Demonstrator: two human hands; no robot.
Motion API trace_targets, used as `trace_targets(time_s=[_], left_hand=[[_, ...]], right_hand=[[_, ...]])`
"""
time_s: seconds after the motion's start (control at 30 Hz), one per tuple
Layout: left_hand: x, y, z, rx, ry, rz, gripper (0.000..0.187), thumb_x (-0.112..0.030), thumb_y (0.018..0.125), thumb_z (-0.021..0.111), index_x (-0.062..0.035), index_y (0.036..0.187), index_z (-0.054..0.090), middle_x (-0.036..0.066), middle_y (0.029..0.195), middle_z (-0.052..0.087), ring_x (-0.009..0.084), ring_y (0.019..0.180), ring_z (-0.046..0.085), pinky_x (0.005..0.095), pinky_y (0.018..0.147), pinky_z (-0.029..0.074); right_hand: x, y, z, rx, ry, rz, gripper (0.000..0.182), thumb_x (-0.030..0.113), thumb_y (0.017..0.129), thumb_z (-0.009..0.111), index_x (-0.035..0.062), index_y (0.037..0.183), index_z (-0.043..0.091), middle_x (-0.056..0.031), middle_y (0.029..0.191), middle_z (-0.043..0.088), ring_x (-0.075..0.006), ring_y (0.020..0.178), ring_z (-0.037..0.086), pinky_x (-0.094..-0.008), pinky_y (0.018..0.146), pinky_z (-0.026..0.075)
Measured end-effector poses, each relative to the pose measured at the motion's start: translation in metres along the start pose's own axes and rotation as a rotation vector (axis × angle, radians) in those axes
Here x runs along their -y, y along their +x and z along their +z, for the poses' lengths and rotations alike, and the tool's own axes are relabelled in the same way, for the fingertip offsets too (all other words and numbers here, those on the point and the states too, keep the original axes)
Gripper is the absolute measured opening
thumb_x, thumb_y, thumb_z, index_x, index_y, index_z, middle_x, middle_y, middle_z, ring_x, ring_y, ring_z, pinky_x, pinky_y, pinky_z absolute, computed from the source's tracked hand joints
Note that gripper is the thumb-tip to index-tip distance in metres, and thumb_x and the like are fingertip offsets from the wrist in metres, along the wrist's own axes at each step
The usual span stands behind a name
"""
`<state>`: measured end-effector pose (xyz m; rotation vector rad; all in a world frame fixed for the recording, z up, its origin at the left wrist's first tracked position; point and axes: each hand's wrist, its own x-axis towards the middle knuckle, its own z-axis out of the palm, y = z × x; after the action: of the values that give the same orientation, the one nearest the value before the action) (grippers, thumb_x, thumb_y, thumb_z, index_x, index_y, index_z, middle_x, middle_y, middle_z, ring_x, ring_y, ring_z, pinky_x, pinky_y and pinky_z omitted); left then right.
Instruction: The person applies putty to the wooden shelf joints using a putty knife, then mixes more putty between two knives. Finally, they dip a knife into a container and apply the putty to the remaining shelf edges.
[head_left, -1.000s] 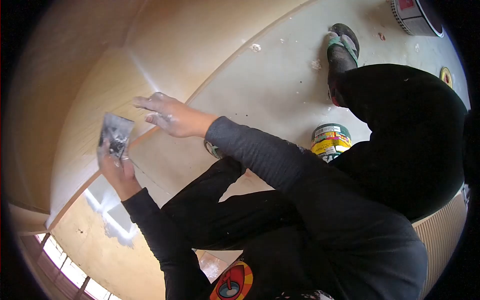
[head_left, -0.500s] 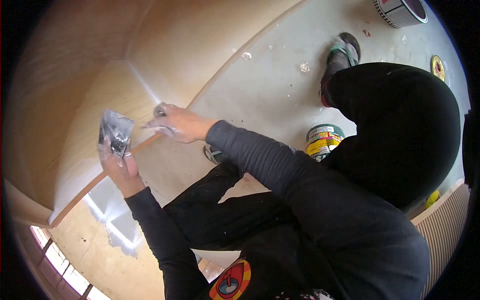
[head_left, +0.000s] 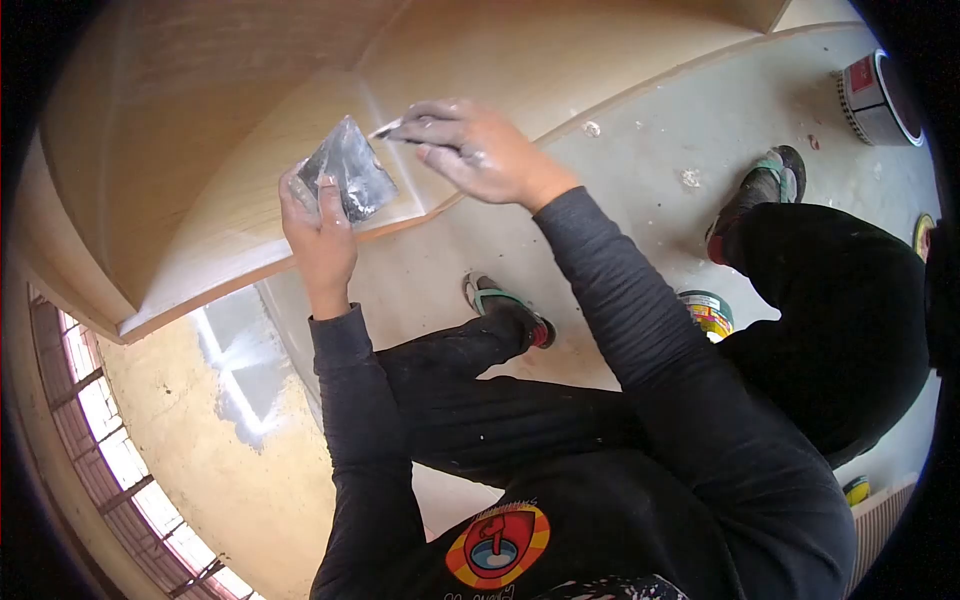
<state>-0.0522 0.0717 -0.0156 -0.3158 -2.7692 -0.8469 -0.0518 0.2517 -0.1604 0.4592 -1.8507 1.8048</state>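
Pale wood panelling [head_left: 250, 170] spreads behind the dark plate [head_left: 355, 175], and grey floor [head_left: 620, 210] lies to its right, both marked with white smears or flecks. Below and left of the plate, we see a yellowish wall [head_left: 180, 400] with a grey-and-white patch [head_left: 245, 370], and a barred window [head_left: 110, 410] farther out.

Our left hand [head_left: 322, 230] grips the plate at its lower left edge, thumb across the face and whitish paste [head_left: 362, 205] near the lower corner. Roughly square, the plate shows no clear long axis; one corner points up, away from our body. Our right hand [head_left: 480, 150] is just to its right, fingers pinched narrow on a thin, pale-edged piece [head_left: 388, 130]. That piece slants down and left, its tip beside the plate's upper right edge; we cannot tell if they touch.

Well right of the plate and lower, a small tub [head_left: 708, 310] carries a yellow, red and white label; higher up, a larger bucket [head_left: 880, 100] has a white label with a red block. Below the plate, our shirt bears a red-and-yellow emblem [head_left: 497, 545] with lettering around it. We can read none of this writing.
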Motion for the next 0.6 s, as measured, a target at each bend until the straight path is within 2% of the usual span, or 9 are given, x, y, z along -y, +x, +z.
trace_targets(time_s=[0.07, 0.2, 0.3, 0.37, 0.4, 0.47, 0.5, 0.57, 0.6], left_hand=[[-0.002, 0.0, 0.005, 0.036, 0.028, 0.021, 0.034, -0.014, 0.098, 0.056, 0.004, 0.126, 0.052, 0.015, 0.116, 0.061, 0.0212, 0.107, 0.057, 0.033, 0.095, 0.045], [0.009, 0.004, 0.002, -0.138, 0.062, -0.004, 0.037, -0.019, 0.097, 0.059, 0.0034, 0.126, 0.053, 0.015, 0.118, 0.06, 0.0231, 0.105, 0.058, 0.0339, 0.093, 0.046], [-0.003, 0.017, -0.013, -0.127, 0.075, 0.003, 0.037, -0.019, 0.097, 0.06, 0.0041, 0.126, 0.052, 0.016, 0.119, 0.059, 0.024, 0.104, 0.059, 0.0347, 0.092, 0.046], [-0.022, 0.023, -0.016, -0.325, -0.151, 0.056, 0.035, -0.014, 0.097, 0.058, 0.0047, 0.126, 0.05, 0.015, 0.119, 0.059, 0.0225, 0.105, 0.059, 0.0341, 0.092, 0.047], [-0.035, 0.024, -0.013, -0.318, -0.159, 0.065, 0.035, -0.014, 0.097, 0.058, 0.0047, 0.126, 0.05, 0.015, 0.119, 0.059, 0.0225, 0.105, 0.059, 0.0341, 0.092, 0.047], [-0.058, 0.024, -0.011, -0.332, -0.359, 0.018, 0.031, -0.01, 0.098, 0.055, 0.0045, 0.125, 0.049, 0.015, 0.119, 0.058, 0.0204, 0.105, 0.058, 0.0332, 0.092, 0.047], [-0.064, 0.022, -0.009, -0.328, -0.362, 0.028, 0.031, -0.01, 0.098, 0.055, 0.0045, 0.125, 0.049, 0.015, 0.119, 0.058, 0.0204, 0.105, 0.058, 0.0332, 0.092, 0.047], [-0.083, 0.024, -0.008, -0.243, -0.386, 0.032, 0.029, -0.009, 0.099, 0.053, 0.0032, 0.125, 0.048, 0.014, 0.118, 0.058, 0.0196, 0.106, 0.058, 0.0328, 0.092, 0.047], [-0.094, 0.024, -0.006, -0.234, -0.386, 0.044, 0.029, -0.009, 0.099, 0.053, 0.0032, 0.125, 0.048, 0.014, 0.118, 0.058, 0.0196, 0.106, 0.058, 0.0328, 0.092, 0.047]], right_hand=[[0.006, 0.004, 0.005, 0.021, -0.087, -0.049, 0.031, 0.021, 0.092, 0.056, 0.0121, 0.119, 0.068, -0.0156, 0.119, 0.064, -0.0349, 0.106, 0.061, -0.0427, 0.091, 0.05], [0.016, -0.009, 0.026, 0.136, 0.024, -0.072, 0.029, 0.023, 0.091, 0.055, 0.0147, 0.115, 0.069, -0.0123, 0.113, 0.065, -0.034, 0.106, 0.061, -0.0451, 0.088, 0.05], [0.022, -0.015, 0.029, 0.249, 0.045, -0.043, 0.029, 0.025, 0.092, 0.054, 0.0142, 0.115, 0.068, -0.0129, 0.111, 0.065, -0.0339, 0.104, 0.061, -0.0441, 0.088, 0.05], [0.017, -0.025, 0.029, 0.64, 0.187, 0.083, 0.029, 0.026, 0.094, 0.052, 0.0093, 0.112, 0.068, -0.0142, 0.11, 0.065, -0.0344, 0.101, 0.061, -0.0424, 0.088, 0.049], [0.006, -0.031, 0.027, 0.63, 0.178, 0.085, 0.029, 0.026, 0.094, 0.052, 0.0093, 0.112, 0.068, -0.0142, 0.11, 0.065, -0.0344, 0.101, 0.061, -0.0424, 0.088, 0.049], [-0.018, -0.039, 0.021, 0.279, 0.357, 0.185, 0.031, 0.026, 0.095, 0.048, 0.0051, 0.107, 0.067, -0.0168, 0.116, 0.063, -0.0367, 0.104, 0.06, -0.0455, 0.092, 0.047], [-0.03, -0.04, 0.013, 0.271, 0.353, 0.179, 0.031, 0.026, 0.095, 0.048, 0.0051, 0.107, 0.067, -0.0168, 0.116, 0.063, -0.0367, 0.104, 0.06, -0.0455, 0.092, 0.047], [-0.048, -0.036, -0.009, -0.025, 0.414, 0.374, 0.031, 0.024, 0.096, 0.047, 0.002, 0.109, 0.064, -0.0182, 0.113, 0.063, -0.0365, 0.106, 0.058, -0.0443, 0.094, 0.045], [-0.051, -0.036, -0.02, -0.039, 0.414, 0.368, 0.031, 0.024, 0.096, 0.047, 0.002, 0.109, 0.064, -0.0182, 0.113, 0.063, -0.0365, 0.106, 0.058, -0.0443, 0.094, 0.045]])
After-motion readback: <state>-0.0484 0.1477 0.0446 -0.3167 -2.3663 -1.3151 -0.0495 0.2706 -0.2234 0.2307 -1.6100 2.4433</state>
